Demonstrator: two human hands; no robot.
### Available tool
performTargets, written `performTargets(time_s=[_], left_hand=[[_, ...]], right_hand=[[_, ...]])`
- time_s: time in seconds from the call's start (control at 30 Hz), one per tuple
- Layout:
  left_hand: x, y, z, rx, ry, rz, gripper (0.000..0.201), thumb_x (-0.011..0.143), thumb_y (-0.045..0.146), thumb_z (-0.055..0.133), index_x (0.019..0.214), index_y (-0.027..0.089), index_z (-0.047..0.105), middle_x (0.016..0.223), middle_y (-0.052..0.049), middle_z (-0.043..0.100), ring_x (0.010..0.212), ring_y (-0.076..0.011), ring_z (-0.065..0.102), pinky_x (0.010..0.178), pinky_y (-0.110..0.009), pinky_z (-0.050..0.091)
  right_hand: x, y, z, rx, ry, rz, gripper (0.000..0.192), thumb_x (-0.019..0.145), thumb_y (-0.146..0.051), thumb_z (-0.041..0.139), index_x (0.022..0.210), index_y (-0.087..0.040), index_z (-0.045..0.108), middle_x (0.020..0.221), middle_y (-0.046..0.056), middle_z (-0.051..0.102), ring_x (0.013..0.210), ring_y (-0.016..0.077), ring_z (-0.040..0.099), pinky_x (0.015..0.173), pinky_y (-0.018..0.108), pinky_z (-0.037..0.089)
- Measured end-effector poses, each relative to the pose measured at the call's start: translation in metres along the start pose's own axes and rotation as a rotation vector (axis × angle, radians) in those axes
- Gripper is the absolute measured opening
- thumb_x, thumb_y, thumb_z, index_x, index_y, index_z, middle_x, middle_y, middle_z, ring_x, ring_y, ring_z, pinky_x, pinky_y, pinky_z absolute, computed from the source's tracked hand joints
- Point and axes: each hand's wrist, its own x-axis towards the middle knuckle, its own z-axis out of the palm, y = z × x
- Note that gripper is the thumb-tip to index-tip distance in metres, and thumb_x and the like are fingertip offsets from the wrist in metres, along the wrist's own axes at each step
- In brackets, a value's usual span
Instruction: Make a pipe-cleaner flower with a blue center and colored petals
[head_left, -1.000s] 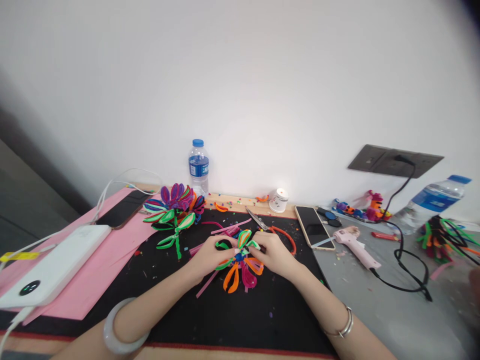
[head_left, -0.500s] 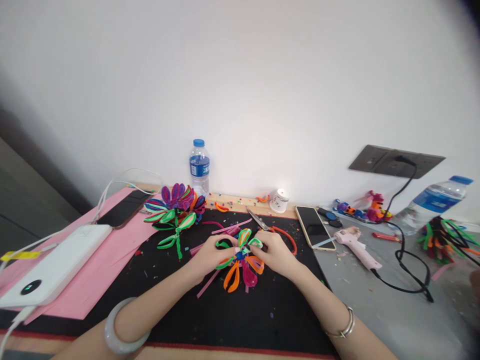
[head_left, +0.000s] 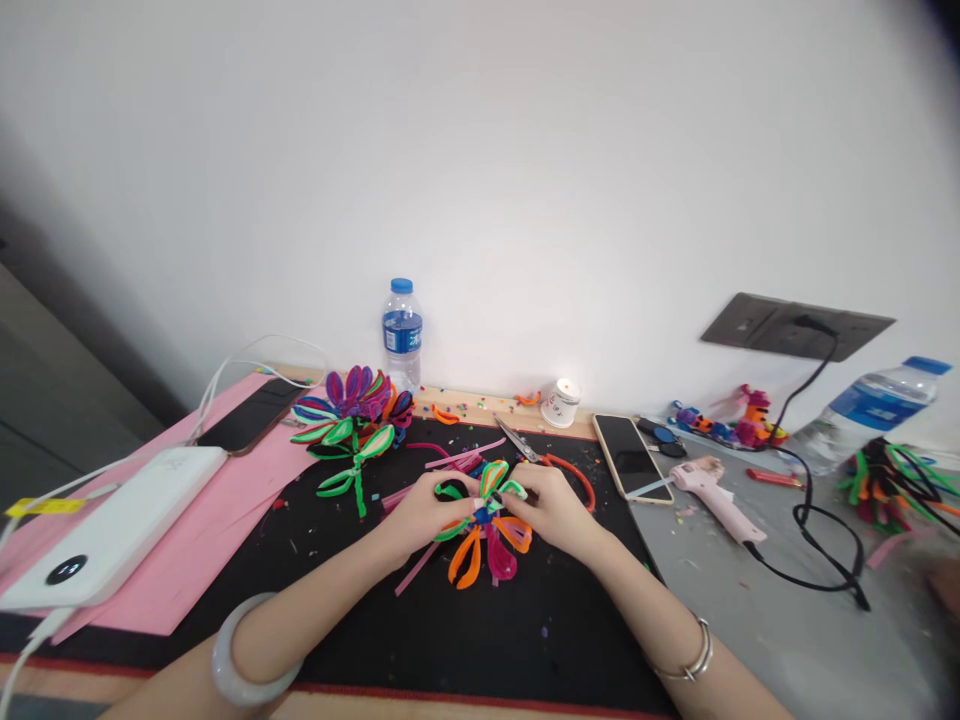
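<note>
A pipe-cleaner flower [head_left: 501, 553] with orange, magenta and green-and-white petals round a blue centre is held over the black mat [head_left: 420, 640]. My left hand [head_left: 431, 508] pinches it from the left, close to the blue centre. From the right, my right hand [head_left: 553, 508] closes its fingers on a green-and-white petal near the middle. Both sets of fingertips are partly hidden among the petals. Just behind my right hand lie scissors [head_left: 555, 462] with orange handles. Pink strips [head_left: 415, 572] lie under and beside the flower.
Finished-looking pipe-cleaner flowers [head_left: 352, 440] stand at the left, before a water bottle [head_left: 403, 335]. A white power bank [head_left: 112, 525] rests on pink sheets [head_left: 202, 560]. Rightward are a paper cup [head_left: 561, 403], a phone [head_left: 632, 458], a pink glue gun [head_left: 712, 500] with its cord, and another bottle [head_left: 874, 410].
Both hands keep their hold on the flower, with hardly any movement. The whole view has shifted very slightly.
</note>
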Motion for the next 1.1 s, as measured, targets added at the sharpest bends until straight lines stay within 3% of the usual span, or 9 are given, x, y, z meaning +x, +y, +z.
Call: performTargets(time_s=[1.1], left_hand=[[0.0007,0.0013,0.0011,0.044,0.025,0.012,0.021,0.061,0.028,0.067,0.075,0.013,0.066,0.081,-0.007,0.066,0.078,-0.0217,0.059,0.07,-0.031,0.047]], right_hand=[[-0.0008,0.0012,0.0012,-0.047,0.006,-0.03,0.025,0.079,-0.017,0.049,0.057,-0.017,0.039,0.058,-0.004,0.039,0.054,0.0085,0.037,0.052,0.021,0.029]])
